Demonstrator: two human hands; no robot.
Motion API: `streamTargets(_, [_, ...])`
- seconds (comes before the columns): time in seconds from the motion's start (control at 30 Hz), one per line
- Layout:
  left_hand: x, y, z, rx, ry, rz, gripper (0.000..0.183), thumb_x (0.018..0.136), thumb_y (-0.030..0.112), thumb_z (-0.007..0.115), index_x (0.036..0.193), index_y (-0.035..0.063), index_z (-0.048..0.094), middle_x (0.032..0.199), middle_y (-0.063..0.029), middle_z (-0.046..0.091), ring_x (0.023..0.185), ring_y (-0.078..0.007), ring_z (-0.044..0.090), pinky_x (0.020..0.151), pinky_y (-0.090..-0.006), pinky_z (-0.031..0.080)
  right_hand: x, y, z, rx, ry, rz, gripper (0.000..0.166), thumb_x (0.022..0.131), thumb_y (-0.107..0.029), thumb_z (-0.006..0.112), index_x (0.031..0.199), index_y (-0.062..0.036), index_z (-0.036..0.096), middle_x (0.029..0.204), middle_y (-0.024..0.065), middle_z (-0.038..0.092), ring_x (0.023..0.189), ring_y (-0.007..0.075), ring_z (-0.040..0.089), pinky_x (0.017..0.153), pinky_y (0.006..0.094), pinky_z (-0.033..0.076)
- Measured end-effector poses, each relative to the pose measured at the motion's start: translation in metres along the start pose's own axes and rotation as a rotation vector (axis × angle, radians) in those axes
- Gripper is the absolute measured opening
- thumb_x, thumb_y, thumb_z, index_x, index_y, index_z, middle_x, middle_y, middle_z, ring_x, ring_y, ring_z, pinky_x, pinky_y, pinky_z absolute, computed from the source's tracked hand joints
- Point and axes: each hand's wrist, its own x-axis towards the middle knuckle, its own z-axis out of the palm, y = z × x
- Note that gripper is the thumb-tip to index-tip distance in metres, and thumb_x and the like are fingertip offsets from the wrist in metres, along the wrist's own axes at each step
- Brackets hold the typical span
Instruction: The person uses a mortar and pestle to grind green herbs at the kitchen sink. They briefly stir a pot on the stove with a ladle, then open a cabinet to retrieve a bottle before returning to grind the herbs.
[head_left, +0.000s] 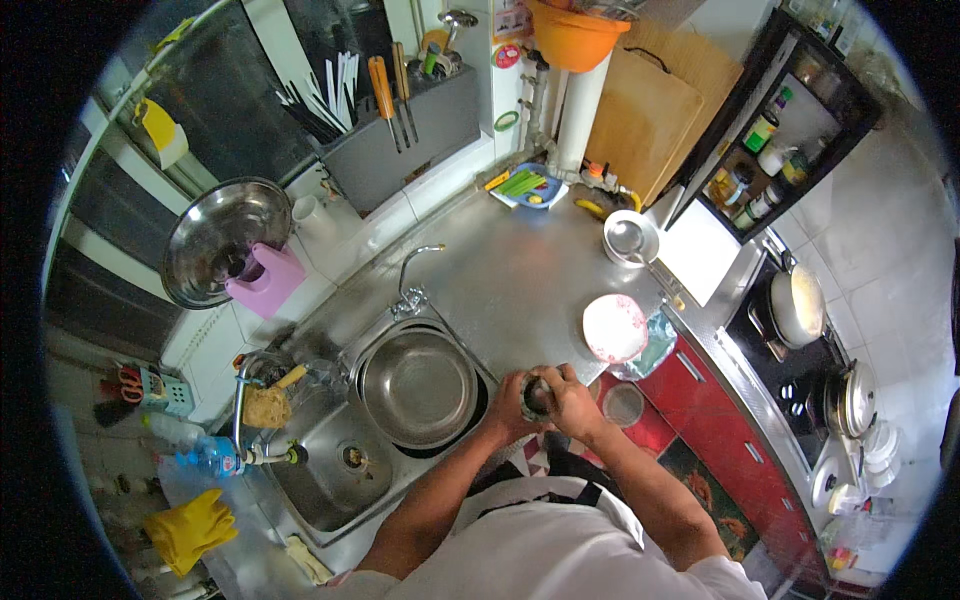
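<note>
Close in front of my body, a small round container (534, 396) with a dark interior is held between my two hands. Its pale rim shows, but the contents cannot be made out. My left hand (508, 411) wraps the container's left side. From the right, my right hand (576, 403) grips it, with fingers over the rim hiding part of the opening. Just beyond my right hand, a white bowl with a pink-patterned rim (616, 328) sits near the counter's edge, beside a crumpled clear plastic bag (654, 346). To the left, a wide metal basin (420, 386) rests in the sink.
A faucet (411, 300) rises behind the basin. Yellow rubber gloves (191, 531) lie at lower left. A metal pot with a ladle (630, 236) and a blue tray of cut greens (527, 185) stand farther back. Stove pots (796, 306) are at right, above red cabinets (701, 397).
</note>
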Motion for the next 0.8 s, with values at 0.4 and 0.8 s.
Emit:
streamTargets(0.4, [-0.015, -0.003, -0.004, -0.049, -0.003, -0.007, 0.121, 0.062, 0.055, 0.097, 0.151, 0.0007, 0.035, 0.144, -0.0263, 0.049, 0.137, -0.0461, 0.047, 0.117, -0.0534, 0.040, -0.004, -0.037, -0.022, 0.022, 0.018, 0.046, 0.044, 0.097, -0.008, 0.067, 0.139, -0.0132, 0.059, 0.118, 0.0250, 0.058, 0.101, 0.0483, 0.065, 0.088, 0.0525, 0.056])
streamTargets(0.8, [-0.014, -0.017, 0.008, -0.022, 0.056, 0.008, 0.125, 0.060, 0.060, 0.096, 0.151, -0.0018, 0.036, 0.144, -0.0271, 0.048, 0.137, -0.0467, 0.047, 0.116, -0.0543, 0.040, -0.027, -0.036, -0.006, 0.029, 0.190, -0.038, 0.040, 0.097, -0.006, 0.066, 0.135, -0.0148, 0.059, 0.122, 0.0246, 0.058, 0.105, 0.0522, 0.063, 0.089, 0.0565, 0.055])
